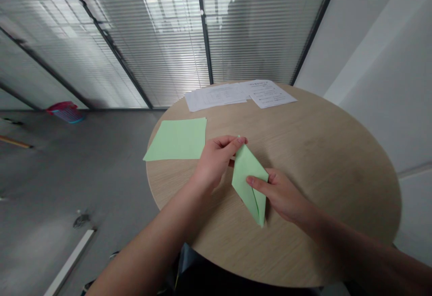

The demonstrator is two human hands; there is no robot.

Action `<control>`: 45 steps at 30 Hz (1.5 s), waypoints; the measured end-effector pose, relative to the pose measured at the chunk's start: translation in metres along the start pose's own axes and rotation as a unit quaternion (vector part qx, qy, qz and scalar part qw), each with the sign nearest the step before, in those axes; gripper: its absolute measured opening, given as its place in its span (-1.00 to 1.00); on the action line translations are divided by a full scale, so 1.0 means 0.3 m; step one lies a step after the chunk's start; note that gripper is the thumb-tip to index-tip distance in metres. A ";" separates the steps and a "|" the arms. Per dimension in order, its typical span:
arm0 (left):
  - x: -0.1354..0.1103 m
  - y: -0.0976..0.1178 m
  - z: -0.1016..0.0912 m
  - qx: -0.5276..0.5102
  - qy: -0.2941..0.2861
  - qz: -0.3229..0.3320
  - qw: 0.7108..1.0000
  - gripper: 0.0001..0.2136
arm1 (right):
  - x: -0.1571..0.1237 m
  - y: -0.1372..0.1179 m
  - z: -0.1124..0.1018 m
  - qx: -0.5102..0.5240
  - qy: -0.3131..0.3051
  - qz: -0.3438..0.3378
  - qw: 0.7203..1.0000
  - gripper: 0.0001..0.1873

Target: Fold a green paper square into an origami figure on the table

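Between my two hands is a folded piece of light green paper (245, 172), shaped like a long diamond and tilted above the table. My left hand (219, 154) pinches its upper tip between thumb and fingers. With the thumb flat on its face and the fingers behind, my right hand (273, 190) grips its right edge. A folded seam runs down toward the lower point. Left of my left hand, a stack of flat green sheets (178, 139) lies on the table. The fingers behind the folded paper are partly hidden.
The round wooden table (320, 152) fills the middle. White printed sheets (219, 96) lie along its far edge, below window blinds (168, 39). On the grey floor at left are a red and blue basket (67, 111) and a white bar (70, 262).
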State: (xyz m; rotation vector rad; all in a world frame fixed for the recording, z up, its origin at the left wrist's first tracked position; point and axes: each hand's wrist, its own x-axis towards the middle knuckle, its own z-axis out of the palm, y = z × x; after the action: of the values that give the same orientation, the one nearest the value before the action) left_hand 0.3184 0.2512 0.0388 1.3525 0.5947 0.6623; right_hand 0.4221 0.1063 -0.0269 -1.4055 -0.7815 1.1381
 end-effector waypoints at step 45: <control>-0.071 0.027 0.012 0.181 0.033 0.119 0.976 -0.74 | -0.033 -0.043 0.010 -0.221 0.085 -0.074 0.969 -0.58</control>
State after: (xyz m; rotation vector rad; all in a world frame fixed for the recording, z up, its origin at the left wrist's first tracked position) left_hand 0.3056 0.2340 0.0475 1.7655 0.6332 0.8220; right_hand 0.4181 0.1005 -0.0119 -1.7526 -1.0405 0.7396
